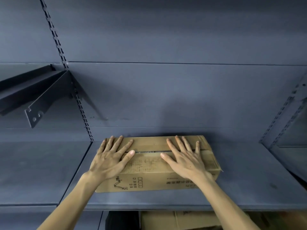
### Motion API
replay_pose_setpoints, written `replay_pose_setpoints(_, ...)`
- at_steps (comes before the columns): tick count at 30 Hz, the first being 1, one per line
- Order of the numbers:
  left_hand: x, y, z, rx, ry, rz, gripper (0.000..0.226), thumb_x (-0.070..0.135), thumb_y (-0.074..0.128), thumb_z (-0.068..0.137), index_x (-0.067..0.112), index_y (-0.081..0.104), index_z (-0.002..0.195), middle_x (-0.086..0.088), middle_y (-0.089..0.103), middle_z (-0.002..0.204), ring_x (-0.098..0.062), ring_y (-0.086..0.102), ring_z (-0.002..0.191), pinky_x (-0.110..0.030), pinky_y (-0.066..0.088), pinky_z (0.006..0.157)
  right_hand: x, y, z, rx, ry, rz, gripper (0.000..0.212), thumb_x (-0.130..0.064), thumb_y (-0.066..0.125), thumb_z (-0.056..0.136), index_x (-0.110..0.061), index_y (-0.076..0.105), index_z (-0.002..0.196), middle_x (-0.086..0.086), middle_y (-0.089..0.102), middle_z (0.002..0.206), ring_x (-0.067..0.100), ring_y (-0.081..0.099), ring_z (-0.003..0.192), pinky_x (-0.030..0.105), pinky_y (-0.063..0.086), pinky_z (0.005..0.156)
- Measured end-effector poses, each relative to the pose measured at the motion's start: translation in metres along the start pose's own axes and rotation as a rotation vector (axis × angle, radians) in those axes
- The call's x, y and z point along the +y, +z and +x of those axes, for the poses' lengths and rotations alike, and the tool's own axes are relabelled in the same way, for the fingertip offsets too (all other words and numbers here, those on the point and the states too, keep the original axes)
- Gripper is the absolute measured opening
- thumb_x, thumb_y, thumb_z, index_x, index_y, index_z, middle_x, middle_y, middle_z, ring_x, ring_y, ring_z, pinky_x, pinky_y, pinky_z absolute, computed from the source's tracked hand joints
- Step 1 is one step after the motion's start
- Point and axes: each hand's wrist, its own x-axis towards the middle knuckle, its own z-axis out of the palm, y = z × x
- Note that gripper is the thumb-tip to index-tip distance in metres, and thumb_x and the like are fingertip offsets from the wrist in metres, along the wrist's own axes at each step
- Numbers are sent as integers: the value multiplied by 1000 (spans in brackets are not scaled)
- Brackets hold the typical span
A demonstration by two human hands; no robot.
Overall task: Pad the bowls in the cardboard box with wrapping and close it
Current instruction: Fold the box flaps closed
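Note:
A long brown cardboard box (149, 180) lies on a dark grey metal shelf (249, 188), its two top flaps folded down and meeting along a narrow seam across the lid. My left hand (111, 156) lies flat on the left part of the lid, fingers spread and straight. My right hand (186, 156) presses flat on the right part of the lid, fingers spread over the seam. Bowls and wrapping are hidden inside the box. Black printing shows on the front wall of the box.
A dark back panel rises behind the box. A slotted upright (83, 113) runs down the wall, with a black shelf bracket (34, 100) jutting out at upper left. Another slotted upright (285, 112) stands at right. More cardboard boxes (182, 219) sit on the level below.

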Motion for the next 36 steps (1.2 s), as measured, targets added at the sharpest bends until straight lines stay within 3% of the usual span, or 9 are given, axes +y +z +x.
replay_pose_setpoints(6,35,-1,3,-15,-86,-3,94,93,-6,79,45,4,159,7,-2,170,-30,-8,157,-53,-12,124,-2,2,0,20,6,3,91,-91,-6,81,-46,-4,160,-4,-7,172,21,-15,157,67,-17,117)
replay_pose_setpoints(10,55,1,-2,38,-38,-8,81,90,-7,81,54,-7,155,5,-6,170,-30,-9,157,-53,-8,125,-4,0,-4,99,48,2,92,-91,0,82,-42,-11,160,0,-22,168,23,-31,152,67,-24,113)
replay_pose_setpoints(13,52,6,-7,174,-12,-13,76,83,-3,90,47,-20,154,3,-12,169,-26,-11,156,-51,-2,127,-5,2,-7,200,119,24,90,-89,-2,83,-41,-16,159,0,-26,166,22,-32,152,66,-25,114)
replay_pose_setpoints(17,50,9,1,43,-21,-49,89,86,-12,83,40,-10,159,6,-9,169,-17,-13,156,-48,-8,126,-3,-1,2,50,123,12,94,-88,-3,82,-39,0,162,1,-6,172,21,-13,158,63,-20,117)
replay_pose_setpoints(23,47,7,6,-23,-13,-17,97,84,-22,74,40,-6,159,6,-7,170,-20,-11,156,-49,-7,126,-6,-6,-2,-25,141,10,89,-85,2,86,-39,-1,162,1,-12,171,22,-15,157,61,-23,116)
replay_pose_setpoints(36,46,10,9,-45,-34,-1,73,72,-3,93,40,-9,159,6,-11,169,-19,-15,156,-47,-10,125,-6,-6,-7,-13,136,-2,85,-81,5,91,-37,-1,163,1,-11,171,23,-15,157,60,-19,120)
